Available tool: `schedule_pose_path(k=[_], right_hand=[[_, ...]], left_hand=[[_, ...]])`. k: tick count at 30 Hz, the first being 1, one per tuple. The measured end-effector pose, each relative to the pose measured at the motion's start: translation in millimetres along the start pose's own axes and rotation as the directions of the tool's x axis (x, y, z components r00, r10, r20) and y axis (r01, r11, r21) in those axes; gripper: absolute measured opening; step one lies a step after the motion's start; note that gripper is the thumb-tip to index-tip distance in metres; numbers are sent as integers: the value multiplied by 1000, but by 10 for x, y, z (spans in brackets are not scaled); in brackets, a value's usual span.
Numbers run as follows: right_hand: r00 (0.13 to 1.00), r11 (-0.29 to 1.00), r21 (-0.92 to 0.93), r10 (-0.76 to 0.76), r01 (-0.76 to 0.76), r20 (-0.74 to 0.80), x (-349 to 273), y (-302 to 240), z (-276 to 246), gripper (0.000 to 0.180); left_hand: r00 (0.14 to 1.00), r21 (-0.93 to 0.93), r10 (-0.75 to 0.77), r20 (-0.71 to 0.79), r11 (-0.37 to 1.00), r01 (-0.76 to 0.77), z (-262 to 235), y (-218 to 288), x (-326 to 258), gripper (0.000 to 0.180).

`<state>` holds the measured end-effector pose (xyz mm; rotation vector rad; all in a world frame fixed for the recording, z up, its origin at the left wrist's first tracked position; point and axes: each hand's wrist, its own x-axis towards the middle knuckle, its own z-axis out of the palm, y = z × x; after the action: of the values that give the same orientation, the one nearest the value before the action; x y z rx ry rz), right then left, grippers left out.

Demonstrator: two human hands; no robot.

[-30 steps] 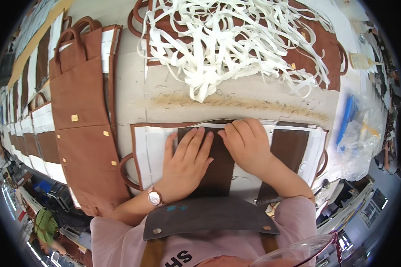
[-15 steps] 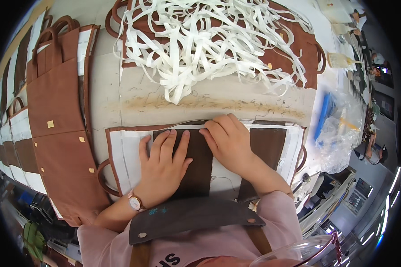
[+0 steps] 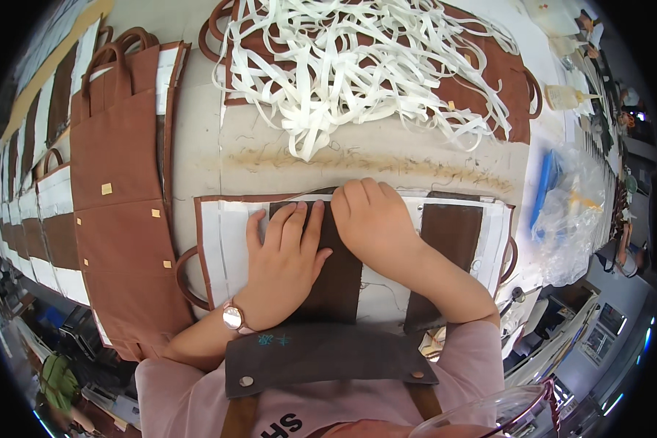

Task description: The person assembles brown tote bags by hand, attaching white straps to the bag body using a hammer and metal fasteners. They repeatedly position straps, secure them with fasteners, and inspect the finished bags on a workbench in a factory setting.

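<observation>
In front of me lies a flat bag panel with brown and white stripes, reddish-brown edging and a loop handle at each side. My left hand rests flat on its left half, fingers spread and pointing to the far edge. A white strip runs beneath those fingertips, along that edge. My right hand is closed at the far edge, right of the left hand, fingers curled under. A raised dark edge of the panel runs into its grip; the fingertips themselves are hidden.
A tangled heap of white tape lies on brown bag pieces at the far side. Brown bags with handles are stacked at left. To the right are a clear plastic bag, a blue item and a nozzle bottle.
My right hand has turned and curled in tighter at the far edge, its thumb now hidden. The left hand stays flat on the panel. The whole view has shifted slightly.
</observation>
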<state>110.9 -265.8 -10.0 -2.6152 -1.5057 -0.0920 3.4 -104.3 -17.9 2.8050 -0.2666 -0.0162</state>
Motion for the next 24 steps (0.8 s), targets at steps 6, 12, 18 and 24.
schedule_pose_path(k=[6, 12, 18, 24], right_hand=[[995, 999, 34, -8, 11, -101, -67, 10, 80, 29], [986, 989, 132, -42, 64, -161, -35, 58, 62, 30], [977, 994, 39, -89, 98, -193, 0, 17, 161, 29], [972, 999, 35, -28, 37, -232, 4, -21, 203, 29]], left_hand=[[1000, -17, 8, -19, 1000, -8, 0, -14, -17, 71], [1000, -38, -4, -21, 999, 3, -11, -16, -24, 69], [1000, -17, 0, -7, 1000, 0, -23, -16, -18, 66], [1000, -9, 5, 20, 1000, -5, -31, -12, -12, 69]])
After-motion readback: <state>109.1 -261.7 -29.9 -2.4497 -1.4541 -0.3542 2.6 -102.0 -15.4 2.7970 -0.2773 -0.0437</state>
